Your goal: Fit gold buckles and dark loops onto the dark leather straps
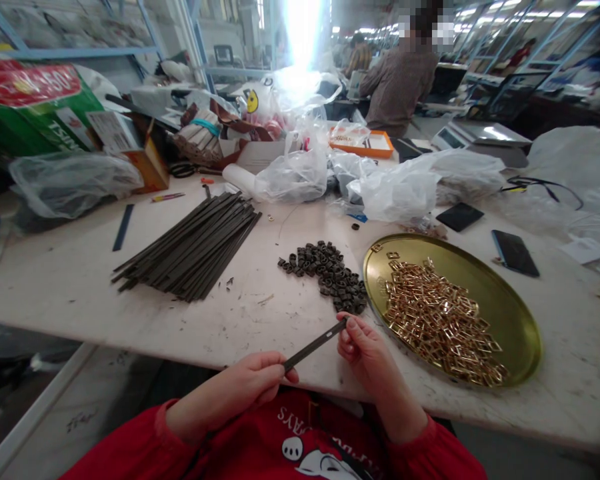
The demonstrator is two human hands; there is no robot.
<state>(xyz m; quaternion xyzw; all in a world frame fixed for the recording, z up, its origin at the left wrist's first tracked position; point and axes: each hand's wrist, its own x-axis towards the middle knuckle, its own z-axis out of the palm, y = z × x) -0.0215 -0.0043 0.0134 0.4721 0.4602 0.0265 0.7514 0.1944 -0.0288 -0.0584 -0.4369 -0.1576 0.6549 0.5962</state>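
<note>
A dark strap [313, 345] with a small slot near its right end stretches between my two hands, above the table's front edge. My left hand [263, 375] is closed around its lower left end. The thumb and fingers of my right hand [363, 343] pinch the other end. Just beyond my right hand lies a heap of small dark strap loops [330, 270]. To the right, a round gold tray [517, 327] holds a pile of gold metal buckles [443, 320]. A stack of dark straps [190, 247] lies at the left.
Clear plastic bags [395, 187] crowd the back of the table [260, 327]. A phone [515, 253] and a black flat piece [460, 216] lie behind the tray. Scissors [183, 170] and a utility knife [167, 197] are at the back left. A person [397, 80] stands farther back.
</note>
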